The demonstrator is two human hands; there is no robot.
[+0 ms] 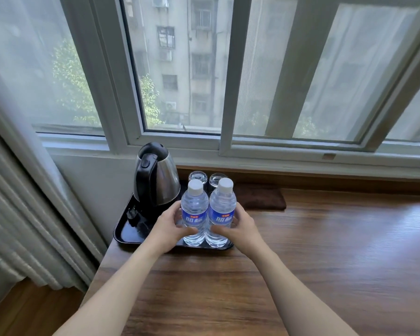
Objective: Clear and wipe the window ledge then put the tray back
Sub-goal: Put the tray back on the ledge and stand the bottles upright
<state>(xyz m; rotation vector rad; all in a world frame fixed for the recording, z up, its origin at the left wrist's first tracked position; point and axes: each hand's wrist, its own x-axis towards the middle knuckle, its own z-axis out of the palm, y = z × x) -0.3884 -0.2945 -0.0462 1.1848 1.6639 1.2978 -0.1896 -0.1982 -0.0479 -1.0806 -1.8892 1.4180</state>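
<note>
Nearest the camera, two bare forearms are reaching forward over the brown wood-grain window ledge (301,251). The left hand (166,230) is curling round the left clear plastic water bottle with a white cap and blue label (194,214), thumb in front and fingers wrapping its outer side. The right hand (238,229) is cupping the right matching bottle (221,212) the same way. Both bottles are standing upright, touching each other between the palms.

Under the fingers, the black rectangular plastic tray (126,229) is sitting at the ledge's left end. Just beyond the left fingertips a stainless-steel electric kettle with a black handle (155,175) is standing on the tray; behind the bottles, two clear glasses (196,177) are sitting. Past the right fingers a dark brown folded cloth (262,197) is lying on the ledge.

Risk, as I judge it: lifting both bottles together could let the smooth plastic slip, or a knuckle could clip a glass or the kettle.
</note>
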